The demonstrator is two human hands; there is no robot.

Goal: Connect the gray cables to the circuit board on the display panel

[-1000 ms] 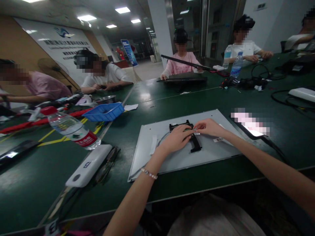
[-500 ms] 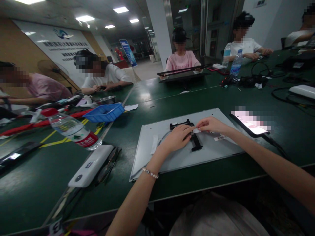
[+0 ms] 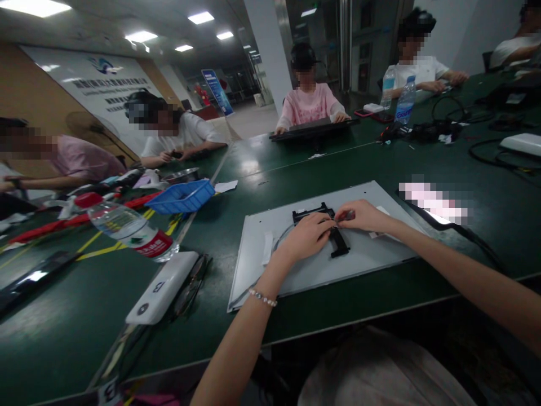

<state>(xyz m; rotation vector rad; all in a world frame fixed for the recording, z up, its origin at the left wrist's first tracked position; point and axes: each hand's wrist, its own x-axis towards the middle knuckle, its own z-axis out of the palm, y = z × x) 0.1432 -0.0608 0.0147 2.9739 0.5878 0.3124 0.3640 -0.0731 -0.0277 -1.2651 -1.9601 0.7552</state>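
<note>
A flat light-grey panel (image 3: pixel 291 279) lies on the green table in front of me. On its middle rests a black plastic bracket (image 3: pixel 339 243), partly covered by my hands. My left hand (image 3: pixel 307 235) lies over the bracket's left part with its fingers bent together; what its fingertips pinch is too small to name. My right hand (image 3: pixel 359 217) touches the bracket's centre from the right, thumb and fingers closed on something small that I cannot make out. A thin grey cable (image 3: pixel 284 237) runs from under my left hand across the panel. White labels show near my right wrist.
To the left lie a tilted water bottle (image 3: pixel 139 234), a white power bank (image 3: pixel 163 287), glasses (image 3: pixel 192 287) and a blue basket (image 3: pixel 181 197). A lit phone (image 3: pixel 435 206) with a cable is at the right. Several people sit around the table, one handling a dark panel (image 3: pixel 315 131).
My right fingers have drawn in closer to my left fingertips, and the white piece between them no longer shows. Across the table, the person in pink has lowered the dark panel.
</note>
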